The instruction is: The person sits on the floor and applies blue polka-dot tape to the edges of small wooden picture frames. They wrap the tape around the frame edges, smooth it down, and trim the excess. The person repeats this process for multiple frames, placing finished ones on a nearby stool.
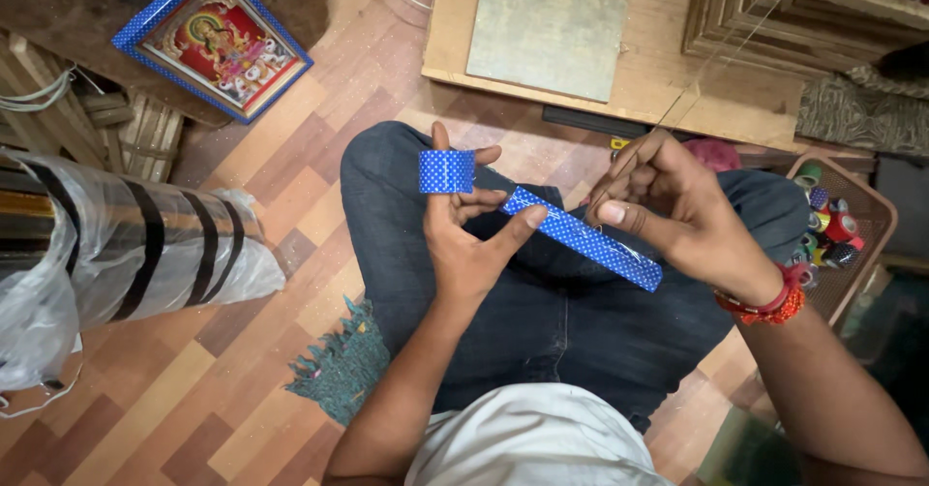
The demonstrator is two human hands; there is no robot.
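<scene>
- The left hand (463, 239) is held palm-up over the person's lap, with a roll of blue dotted tape (447, 171) ringed around its raised fingers; the thumb presses down on the near end of a strip pulled from that roll.
- The blue dotted strip (585, 239) runs from the left thumb away to the right and slightly toward the body — taut, slanting across the dark jeans (542, 331).
- The right hand (668, 205) is closed in a pinch on the strip's far part, fingers curled together above it and thumb against its edge; the strip's end sticks out just below this hand.
- A thin wire or thread (677, 108) rises from the right hand's fingertips, slanting up and away toward the wooden board (668, 70).
- On the right wrist sits a red beaded bracelet (769, 304).
- Just beyond the right wrist is a woven basket (866, 244) holding small rolls of coloured tape.
- Well apart from the left hand, up and to its left, lies a framed picture (215, 41) edged in the same blue dotted tape.
- To the far left of the left hand lies a plastic-wrapped bundle (116, 254) bound with black bands.
</scene>
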